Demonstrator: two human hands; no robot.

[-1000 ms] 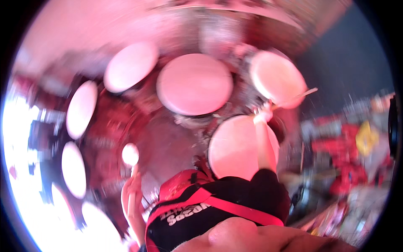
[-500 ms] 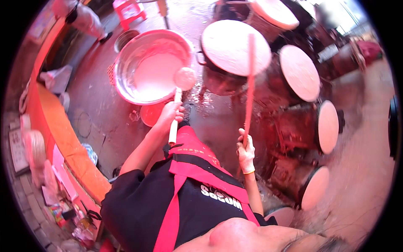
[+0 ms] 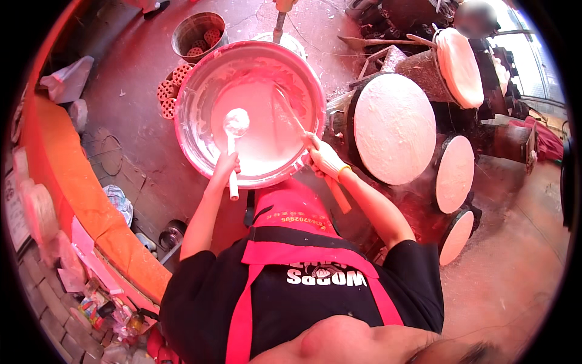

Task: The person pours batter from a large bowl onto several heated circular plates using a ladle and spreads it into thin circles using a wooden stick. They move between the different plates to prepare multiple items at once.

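I am seeing one wide round metal basin (image 3: pixel 194 121) sitting on the wet floor (image 3: pixel 139 60), its shiny wall smeared white and its bottom holding a smooth pool of white batter (image 3: pixel 260 133). My left hand (image 3: pixel 225 167) is closing its grip fully around the pale handle of one round-bowled ladle (image 3: pixel 235 124), which is coated white and hanging over the batter. My right hand (image 3: pixel 324 159), wearing a light glove, is wrapping its grip tight around one long stick (image 3: pixel 291 115) whose flat far end is reaching down into the basin. To the right I am counting four drum-like steamers, each topped with a taut, flat, round white cloth: the nearest and largest (image 3: pixel 394 127) just beside the basin, one tilted behind it (image 3: pixel 461 67), and two smaller ones (image 3: pixel 454 173) (image 3: pixel 458 236) lower down. Behind the basin, one small metal bucket (image 3: pixel 197 33) is holding round perforated discs, and a few more such discs (image 3: pixel 167 97) are lying just beside the basin's rim.
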